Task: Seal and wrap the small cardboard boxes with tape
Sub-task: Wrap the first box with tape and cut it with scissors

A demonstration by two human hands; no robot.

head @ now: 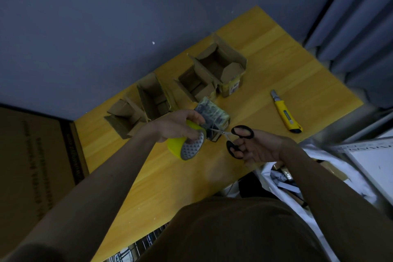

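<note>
My left hand [179,126] grips a yellow tape roll [186,145] just above the wooden table [276,64]. A strip of tape runs from the roll to a small taped box [213,116] that stands right beside it. My right hand [258,148] holds black-handled scissors [235,139]. Their blades are at the tape between roll and box. Several open small cardboard boxes [154,97] stand in a row behind, the farthest being an open box [221,64] at the right end of the row.
A yellow utility knife [286,111] lies on the table to the right. A large cardboard carton [36,166] stands to the left of the table. White bags and clutter [297,178] sit off the table's right edge. A grey wall rises behind.
</note>
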